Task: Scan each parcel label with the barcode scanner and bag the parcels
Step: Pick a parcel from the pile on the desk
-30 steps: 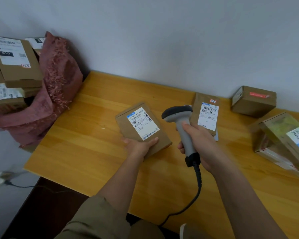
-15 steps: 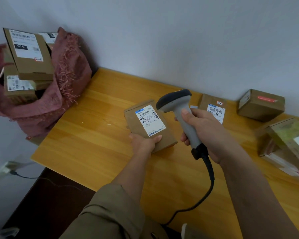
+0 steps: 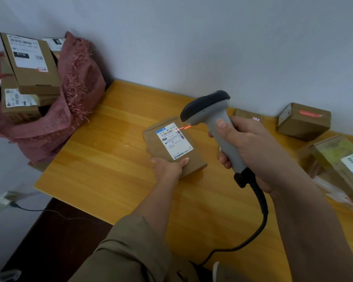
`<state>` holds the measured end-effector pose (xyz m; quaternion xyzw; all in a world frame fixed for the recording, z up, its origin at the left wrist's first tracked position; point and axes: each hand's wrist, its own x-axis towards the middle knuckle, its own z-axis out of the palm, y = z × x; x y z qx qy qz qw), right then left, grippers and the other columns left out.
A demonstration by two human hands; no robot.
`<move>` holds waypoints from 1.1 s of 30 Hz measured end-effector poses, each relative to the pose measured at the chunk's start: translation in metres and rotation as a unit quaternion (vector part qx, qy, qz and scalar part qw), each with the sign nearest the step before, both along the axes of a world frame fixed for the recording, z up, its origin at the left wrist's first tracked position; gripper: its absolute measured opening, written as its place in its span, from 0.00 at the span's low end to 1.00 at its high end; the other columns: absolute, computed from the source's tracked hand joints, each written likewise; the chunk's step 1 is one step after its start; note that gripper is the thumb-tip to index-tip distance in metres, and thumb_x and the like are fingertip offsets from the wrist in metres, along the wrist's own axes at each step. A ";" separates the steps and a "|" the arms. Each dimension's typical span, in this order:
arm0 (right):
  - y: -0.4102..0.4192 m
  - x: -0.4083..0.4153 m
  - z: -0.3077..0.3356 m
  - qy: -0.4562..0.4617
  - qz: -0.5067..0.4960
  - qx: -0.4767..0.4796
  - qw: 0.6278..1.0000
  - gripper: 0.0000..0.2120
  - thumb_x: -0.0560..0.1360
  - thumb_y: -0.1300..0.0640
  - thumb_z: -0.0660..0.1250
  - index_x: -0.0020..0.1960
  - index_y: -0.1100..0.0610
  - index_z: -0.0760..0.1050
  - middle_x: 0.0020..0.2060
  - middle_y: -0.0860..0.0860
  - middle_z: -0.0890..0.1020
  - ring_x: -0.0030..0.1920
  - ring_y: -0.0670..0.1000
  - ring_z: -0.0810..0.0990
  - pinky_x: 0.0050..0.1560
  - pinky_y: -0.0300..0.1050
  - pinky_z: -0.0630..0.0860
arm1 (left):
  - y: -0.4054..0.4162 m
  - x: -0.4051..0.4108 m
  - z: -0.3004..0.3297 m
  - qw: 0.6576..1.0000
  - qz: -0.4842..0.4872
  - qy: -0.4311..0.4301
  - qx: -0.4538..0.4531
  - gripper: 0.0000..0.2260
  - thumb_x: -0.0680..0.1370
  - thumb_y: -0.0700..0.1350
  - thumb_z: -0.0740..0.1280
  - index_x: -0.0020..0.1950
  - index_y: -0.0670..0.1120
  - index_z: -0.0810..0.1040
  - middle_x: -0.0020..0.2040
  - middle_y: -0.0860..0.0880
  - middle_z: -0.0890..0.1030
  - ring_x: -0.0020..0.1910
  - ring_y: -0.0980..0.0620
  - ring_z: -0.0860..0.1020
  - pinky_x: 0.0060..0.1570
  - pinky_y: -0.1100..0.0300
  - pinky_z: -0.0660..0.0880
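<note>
The flat brown parcel (image 3: 174, 146), its white label (image 3: 174, 141) facing up, lies with its long axis running from the near right corner away toward the wall, tilted slightly left, near the middle of the wooden table (image 3: 102, 159); the left hand (image 3: 167, 166) grips its near end, thumb on top. A red line falls across the label's far right corner from the grey and black barcode scanner (image 3: 212, 127), whose head points left and down at it, handle wrapped by the right hand (image 3: 251, 147). Bare tabletop lies left toward the table's edge, where a red woven bag (image 3: 69, 110) holds other boxes (image 3: 31, 64), and more parcels (image 3: 304, 121) sit right, by the wall.
</note>
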<state>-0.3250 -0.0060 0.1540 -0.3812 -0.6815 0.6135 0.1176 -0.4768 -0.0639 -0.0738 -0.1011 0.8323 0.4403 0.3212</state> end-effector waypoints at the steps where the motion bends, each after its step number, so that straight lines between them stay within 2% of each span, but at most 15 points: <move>1: 0.000 0.001 0.001 -0.002 0.001 0.003 1.000 0.14 0.82 0.48 0.58 0.50 0.56 0.77 0.31 0.55 0.77 0.30 0.49 0.76 0.33 0.43 0.74 | 0.001 0.001 0.001 1.000 0.002 -0.001 0.000 0.44 0.58 0.50 0.84 0.64 0.46 0.60 0.61 0.43 0.75 0.60 0.40 0.75 0.56 0.42 0.77; 6: -0.001 0.004 0.008 -0.002 0.011 0.012 1.000 0.16 0.82 0.48 0.58 0.51 0.59 0.77 0.31 0.57 0.77 0.31 0.52 0.76 0.35 0.48 0.73 | 0.001 0.002 0.001 1.000 0.003 -0.003 -0.013 0.44 0.58 0.51 0.84 0.63 0.46 0.60 0.61 0.43 0.75 0.59 0.41 0.76 0.55 0.43 0.78; 10: -0.003 0.007 0.013 -0.002 0.017 0.016 1.000 0.17 0.82 0.49 0.59 0.52 0.62 0.76 0.29 0.57 0.77 0.30 0.52 0.75 0.34 0.47 0.73 | -0.001 0.001 -0.001 1.000 -0.005 -0.003 -0.016 0.43 0.59 0.51 0.84 0.62 0.46 0.59 0.61 0.43 0.76 0.59 0.42 0.76 0.56 0.45 0.77; 11: -0.003 0.008 0.015 -0.004 0.019 0.019 1.000 0.17 0.82 0.49 0.59 0.52 0.63 0.76 0.29 0.57 0.77 0.30 0.53 0.75 0.34 0.47 0.73 | -0.001 0.000 0.000 1.000 -0.005 -0.006 -0.014 0.42 0.59 0.51 0.84 0.61 0.46 0.59 0.61 0.43 0.76 0.59 0.42 0.76 0.54 0.47 0.78; 13: -0.003 0.009 0.018 -0.010 0.021 0.029 0.999 0.18 0.82 0.48 0.59 0.52 0.64 0.76 0.29 0.56 0.77 0.30 0.54 0.75 0.35 0.49 0.73 | -0.003 0.000 0.003 1.000 -0.005 -0.016 -0.001 0.41 0.59 0.50 0.84 0.58 0.47 0.59 0.61 0.44 0.76 0.54 0.45 0.76 0.40 0.54 0.77; 15: -0.003 0.009 0.020 -0.012 0.025 0.035 0.999 0.19 0.81 0.48 0.59 0.52 0.64 0.76 0.28 0.56 0.78 0.30 0.54 0.75 0.37 0.51 0.72 | -0.004 0.000 0.007 1.000 -0.012 -0.026 0.003 0.40 0.59 0.51 0.84 0.57 0.48 0.58 0.61 0.44 0.75 0.49 0.47 0.73 0.26 0.60 0.69; 16: -0.004 0.010 0.021 -0.012 0.026 0.036 0.999 0.18 0.81 0.48 0.59 0.52 0.63 0.76 0.28 0.56 0.78 0.30 0.54 0.75 0.37 0.51 0.72 | -0.005 -0.001 0.008 0.999 -0.016 -0.028 -0.002 0.41 0.59 0.51 0.84 0.58 0.47 0.59 0.61 0.44 0.75 0.49 0.47 0.73 0.24 0.61 0.66; 18: -0.005 0.010 0.024 -0.011 0.027 0.039 0.999 0.17 0.81 0.47 0.59 0.51 0.61 0.77 0.28 0.56 0.78 0.31 0.54 0.75 0.37 0.50 0.73 | -0.007 -0.002 0.008 0.999 -0.020 -0.032 -0.014 0.44 0.58 0.52 0.84 0.64 0.46 0.60 0.63 0.43 0.73 0.52 0.46 0.74 0.26 0.60 0.68; 20: -0.006 0.010 0.025 -0.009 0.029 0.042 0.999 0.17 0.81 0.47 0.59 0.51 0.60 0.77 0.28 0.56 0.78 0.31 0.54 0.76 0.37 0.51 0.73 | -0.008 -0.003 0.007 0.998 -0.028 -0.043 -0.030 0.49 0.58 0.54 0.84 0.68 0.45 0.58 0.65 0.43 0.72 0.59 0.43 0.74 0.38 0.54 0.76; 22: -0.006 0.011 0.026 -0.007 0.032 0.045 0.998 0.17 0.81 0.47 0.59 0.51 0.61 0.77 0.28 0.56 0.78 0.31 0.54 0.76 0.37 0.50 0.73 | -0.008 -0.005 0.008 0.997 -0.030 -0.066 -0.033 0.49 0.58 0.55 0.84 0.68 0.46 0.58 0.65 0.43 0.72 0.61 0.42 0.74 0.48 0.50 0.75; 25: -0.006 0.012 0.024 0.000 0.034 0.045 0.998 0.17 0.81 0.47 0.59 0.51 0.61 0.76 0.29 0.56 0.78 0.31 0.54 0.76 0.35 0.48 0.73 | -0.009 -0.006 0.009 0.995 -0.029 -0.086 -0.027 0.47 0.58 0.55 0.84 0.66 0.48 0.57 0.64 0.45 0.73 0.61 0.42 0.73 0.47 0.49 0.71; 28: -0.004 0.009 0.018 0.029 0.013 0.022 0.999 0.17 0.81 0.46 0.60 0.51 0.60 0.77 0.28 0.55 0.78 0.29 0.51 0.76 0.32 0.43 0.74 | -0.010 -0.007 0.005 0.996 -0.028 -0.083 -0.005 0.47 0.58 0.54 0.84 0.65 0.48 0.57 0.63 0.47 0.74 0.61 0.43 0.74 0.50 0.49 0.71; 31: 0.005 -0.003 -0.010 0.045 -0.044 -0.020 0.998 0.13 0.79 0.46 0.66 0.50 0.57 0.78 0.27 0.57 0.77 0.27 0.49 0.76 0.28 0.39 0.74 | -0.016 -0.007 0.003 0.996 -0.014 -0.084 0.036 0.44 0.58 0.52 0.84 0.62 0.50 0.58 0.63 0.49 0.74 0.55 0.47 0.73 0.48 0.51 0.72; 33: 0.012 -0.015 -0.044 0.016 -0.091 -0.057 0.994 0.09 0.77 0.49 0.70 0.49 0.55 0.76 0.24 0.54 0.75 0.24 0.45 0.74 0.26 0.37 0.72 | -0.022 -0.008 0.003 0.993 -0.010 -0.101 0.054 0.45 0.58 0.52 0.84 0.65 0.49 0.59 0.64 0.48 0.73 0.54 0.48 0.72 0.49 0.50 0.74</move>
